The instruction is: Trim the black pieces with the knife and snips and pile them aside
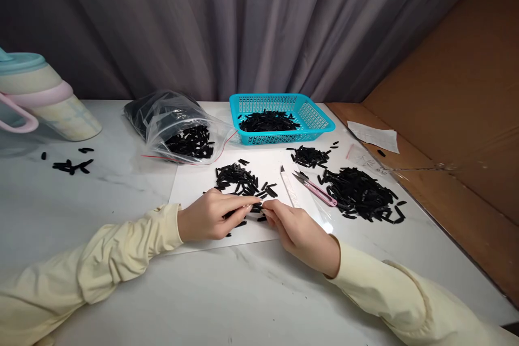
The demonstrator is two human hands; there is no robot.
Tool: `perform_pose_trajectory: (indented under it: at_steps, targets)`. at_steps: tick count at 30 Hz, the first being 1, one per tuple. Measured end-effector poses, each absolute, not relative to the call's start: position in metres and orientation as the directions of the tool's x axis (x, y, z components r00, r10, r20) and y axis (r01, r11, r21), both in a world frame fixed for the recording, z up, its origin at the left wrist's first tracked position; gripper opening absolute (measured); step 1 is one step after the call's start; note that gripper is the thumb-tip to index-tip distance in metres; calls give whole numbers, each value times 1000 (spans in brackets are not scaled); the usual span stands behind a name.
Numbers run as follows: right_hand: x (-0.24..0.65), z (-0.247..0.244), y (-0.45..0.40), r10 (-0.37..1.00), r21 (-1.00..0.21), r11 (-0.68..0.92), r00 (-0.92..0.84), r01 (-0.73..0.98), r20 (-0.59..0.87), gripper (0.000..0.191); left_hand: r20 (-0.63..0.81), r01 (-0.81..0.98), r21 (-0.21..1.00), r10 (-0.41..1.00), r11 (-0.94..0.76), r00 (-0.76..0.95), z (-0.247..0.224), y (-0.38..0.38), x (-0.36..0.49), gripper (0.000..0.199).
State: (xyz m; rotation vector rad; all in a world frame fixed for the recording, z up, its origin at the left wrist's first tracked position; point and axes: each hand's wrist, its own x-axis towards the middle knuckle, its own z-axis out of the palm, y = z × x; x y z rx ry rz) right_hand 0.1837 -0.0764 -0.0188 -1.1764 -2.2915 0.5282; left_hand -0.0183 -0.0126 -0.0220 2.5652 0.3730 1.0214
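Note:
My left hand and my right hand meet fingertip to fingertip over a white sheet. Both are closed in a pinch. Whatever sits between the fingertips is too small and too covered to make out, though dark slivers show around them. Just behind the hands lies a loose pile of small black elongated pieces, some of it hidden by my left hand. Beyond my right hand, a craft knife with a white handle and pink thread snips rest side by side.
A blue plastic basket and an open clear zip bag hold more black pieces at the back. A large black heap and a smaller one lie right. At left are a tumbler and scattered pieces. Cardboard borders the right.

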Motion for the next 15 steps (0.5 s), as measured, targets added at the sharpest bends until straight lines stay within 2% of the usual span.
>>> perform_pose_trajectory:
  at_steps: [4,8,11,15]
  targets:
    - [187,-22,-74,785,-324,616,-526,718,327,26,551,92,574,467,-813,692,-16,-15,-16,25]
    - [186,-21,-73,720,-173,671,-577,721,387,31,449,138,697,579,-704,681,-11,-18,-14,21]
    - [183,-20,-73,692,-119,684,-590,719,415,31,400,180,730,626,-659,669,-8,-21,-12,18]
    - [182,-20,-73,683,-135,689,-575,712,450,35,320,252,766,691,-592,648,-3,-25,-11,16]
